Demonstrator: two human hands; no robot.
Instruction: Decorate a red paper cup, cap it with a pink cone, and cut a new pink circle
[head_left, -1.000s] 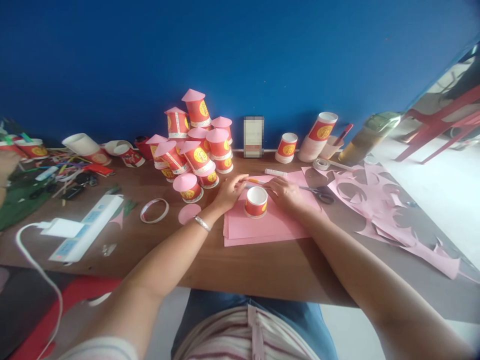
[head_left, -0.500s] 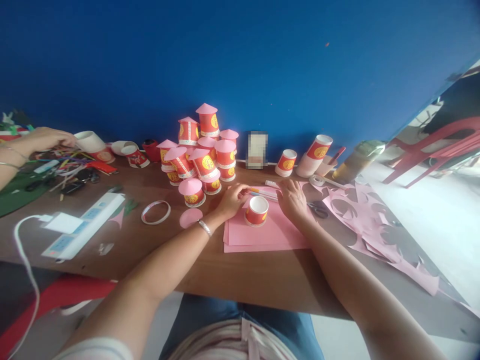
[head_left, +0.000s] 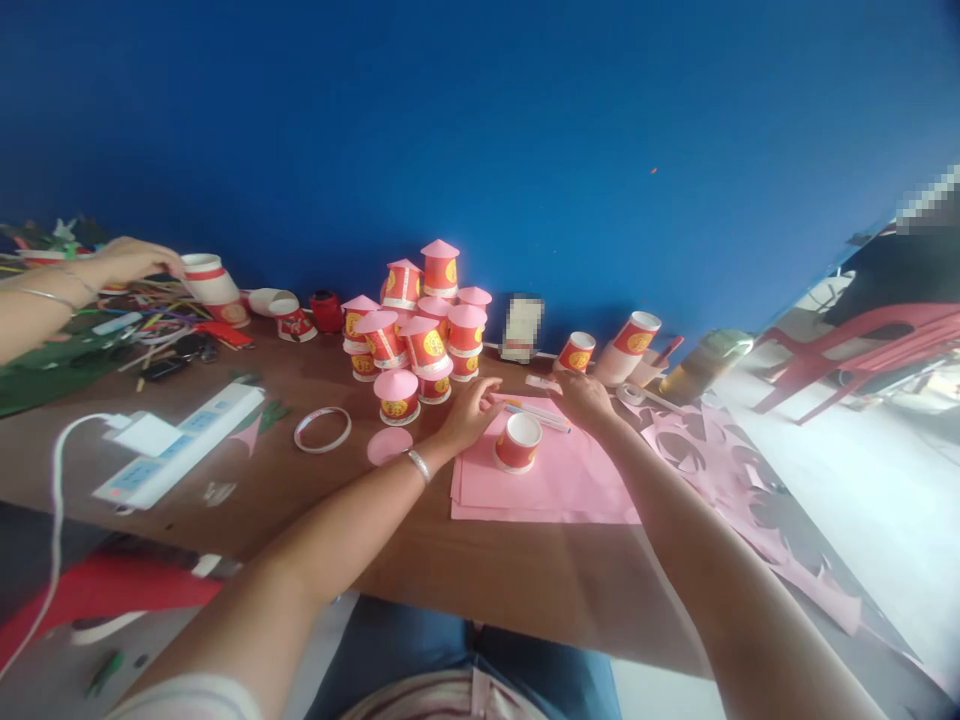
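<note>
A short red paper cup [head_left: 517, 443] with a white rim stands upright on a stack of pink paper sheets [head_left: 555, 490]. My left hand [head_left: 472, 415] is open at the stack's far left edge, fingers loosely bent and apart, with nothing visible in them. Several pens [head_left: 544, 414] lie behind the cup, just right of that hand. My right hand [head_left: 587, 400] is open over the far right side of the sheets, fingers stretched forward. Its fingertips come close to a small white stick-like item [head_left: 541, 384] and partly hide another red cup [head_left: 577, 352].
Red cups with pink cone roofs [head_left: 424, 340] are stacked at the back. A tape ring [head_left: 322, 430], a pink paper disc [head_left: 390, 446] and a power strip [head_left: 180, 445] lie left. Cut pink scraps [head_left: 750, 530] lie right. Another person's hand [head_left: 142, 260] touches cups [head_left: 214, 290].
My left hand has drawn away from the pens, which now lie uncovered. My right hand has shifted forward towards the red cup behind. At far left, the other person's hand has moved to the right.
</note>
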